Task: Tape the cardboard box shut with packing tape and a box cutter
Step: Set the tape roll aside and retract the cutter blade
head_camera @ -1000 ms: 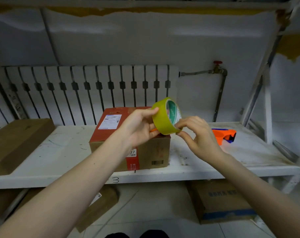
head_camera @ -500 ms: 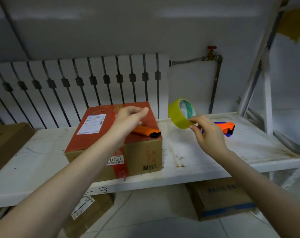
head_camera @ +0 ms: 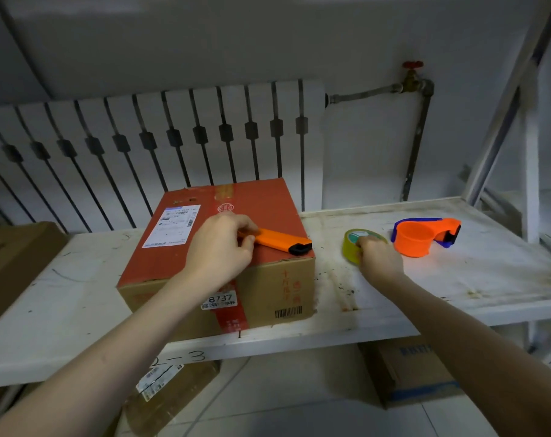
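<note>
A cardboard box (head_camera: 267, 285) with a red top and a white shipping label sits closed on the white shelf (head_camera: 457, 288). An orange box cutter (head_camera: 283, 241) with a black tip lies on the box's top near its right front corner. My left hand (head_camera: 219, 250) rests on the box top, fingers pinching the cutter's left end. To the right of the box, the yellow-green roll of packing tape (head_camera: 349, 247) sits on the shelf. My right hand (head_camera: 378, 260) grips its near side and hides part of it.
An orange and blue tape dispenser (head_camera: 422, 236) lies on the shelf just right of the roll. A brown box (head_camera: 12, 266) stands at the shelf's left end. Behind are a radiator (head_camera: 173, 146) and a pipe with a red valve (head_camera: 413, 77). More boxes (head_camera: 406, 370) sit under the shelf.
My right hand has carried the tape roll down and right, from in front of me onto the shelf. My left hand let go of the roll and took hold of the cutter on the box.
</note>
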A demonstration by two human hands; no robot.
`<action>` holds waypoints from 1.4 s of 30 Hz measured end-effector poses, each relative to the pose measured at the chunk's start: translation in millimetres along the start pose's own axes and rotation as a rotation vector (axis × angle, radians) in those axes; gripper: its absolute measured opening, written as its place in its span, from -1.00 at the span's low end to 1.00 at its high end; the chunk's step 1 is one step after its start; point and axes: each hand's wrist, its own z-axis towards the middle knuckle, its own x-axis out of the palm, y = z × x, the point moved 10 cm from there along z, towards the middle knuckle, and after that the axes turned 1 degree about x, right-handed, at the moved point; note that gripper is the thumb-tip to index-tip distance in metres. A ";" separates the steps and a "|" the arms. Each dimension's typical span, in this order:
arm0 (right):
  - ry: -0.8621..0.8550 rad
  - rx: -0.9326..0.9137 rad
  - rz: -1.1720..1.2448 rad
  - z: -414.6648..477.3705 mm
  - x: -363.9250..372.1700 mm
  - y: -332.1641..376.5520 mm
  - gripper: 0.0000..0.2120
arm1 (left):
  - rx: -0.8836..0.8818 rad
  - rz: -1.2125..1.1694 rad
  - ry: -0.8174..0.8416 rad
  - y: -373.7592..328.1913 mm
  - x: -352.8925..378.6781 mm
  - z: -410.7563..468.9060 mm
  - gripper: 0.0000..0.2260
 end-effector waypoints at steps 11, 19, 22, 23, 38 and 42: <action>-0.136 -0.025 0.292 -16.3 -63.0 43.4 -0.79 | 0.060 0.095 0.104 -4.8 14.8 -11.4 -0.69; 0.059 -0.524 0.112 -68.7 -103.0 181.2 -0.65 | -0.011 0.013 0.046 9.1 -12.0 -26.8 -0.74; 0.015 -0.549 0.032 -72.1 -101.5 185.5 -0.65 | -0.073 -0.041 0.017 22.8 -30.8 -35.4 -0.79; 0.002 -0.546 0.019 -72.5 -102.6 186.6 -0.66 | -0.097 -0.060 0.014 26.9 -36.3 -38.6 -0.80; 0.229 -0.248 0.938 -145.7 -158.4 224.6 -0.68 | -0.595 -1.260 -0.094 47.3 -58.4 -89.3 -0.78; 0.264 -0.304 0.987 -162.5 -164.1 233.2 -0.64 | -0.622 -1.415 -0.181 47.3 -71.1 -96.5 -0.85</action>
